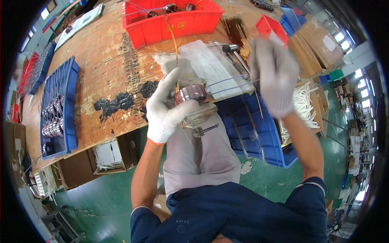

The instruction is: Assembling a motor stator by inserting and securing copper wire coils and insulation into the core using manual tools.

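Note:
My left hand (166,107), in a white glove, is closed around a ring-shaped wire coil (192,93) at the table's front edge. The coil has dark windings with reddish stripes. A copper-coloured wire (173,38) rises from it past my left fingers. Two blue wires (231,81) stretch from the coil rightward to my right hand (275,75), which is gloved, raised and smeared by motion. Whether its fingers grip the wires is not visible. Below the coil is a cloth-wrapped clamp (198,131) with a metal bar handle.
A red bin (174,26) holding coils stands at the back. At left, a blue tray (71,105) carries several wired coils. A ratchet-like tool (231,47) lies beside plastic sheeting (206,60). To the right are a blue crate (239,121) and a box of white tubes (306,107).

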Motion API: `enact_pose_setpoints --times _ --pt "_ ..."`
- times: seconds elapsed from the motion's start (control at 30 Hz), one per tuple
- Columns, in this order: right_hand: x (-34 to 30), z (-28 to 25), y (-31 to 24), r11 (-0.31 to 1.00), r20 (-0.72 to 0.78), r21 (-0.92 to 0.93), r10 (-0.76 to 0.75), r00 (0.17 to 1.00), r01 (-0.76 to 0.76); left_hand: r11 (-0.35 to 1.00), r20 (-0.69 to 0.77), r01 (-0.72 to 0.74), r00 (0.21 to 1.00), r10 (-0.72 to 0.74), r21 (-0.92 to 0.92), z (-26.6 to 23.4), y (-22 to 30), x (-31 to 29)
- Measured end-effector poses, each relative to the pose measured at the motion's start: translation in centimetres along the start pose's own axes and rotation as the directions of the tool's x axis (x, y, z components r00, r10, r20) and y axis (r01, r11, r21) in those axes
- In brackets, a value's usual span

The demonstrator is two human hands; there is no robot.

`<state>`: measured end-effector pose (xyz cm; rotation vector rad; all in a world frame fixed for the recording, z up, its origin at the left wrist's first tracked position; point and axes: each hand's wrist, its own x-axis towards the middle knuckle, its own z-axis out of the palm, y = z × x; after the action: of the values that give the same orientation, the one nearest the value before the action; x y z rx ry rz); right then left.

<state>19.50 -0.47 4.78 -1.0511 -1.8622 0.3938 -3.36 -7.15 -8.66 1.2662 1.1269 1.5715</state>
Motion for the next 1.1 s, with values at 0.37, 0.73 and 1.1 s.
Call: enact_pose_setpoints --times 0.37,0.73,1.1 --pt "-3.4 5.5 20.8 0.462 0.29 -0.844 -0.033 0.957 0.271 0.999 0.002 -0.053 0.999 0.053 -0.013 0.8 0.4 -0.4" --pt "-6.6 4.4 15.7 0.613 0.499 0.271 0.569 0.653 -0.742 0.995 0.022 -0.043 0.999 0.045 -0.086 0.3 0.3 -0.5" --pt "-25.0 0.8 -1.1 0.523 0.573 0.439 0.463 0.676 -0.73 0.95 0.202 -0.27 0.95 0.237 0.157 -1.2 -1.6 2.4"
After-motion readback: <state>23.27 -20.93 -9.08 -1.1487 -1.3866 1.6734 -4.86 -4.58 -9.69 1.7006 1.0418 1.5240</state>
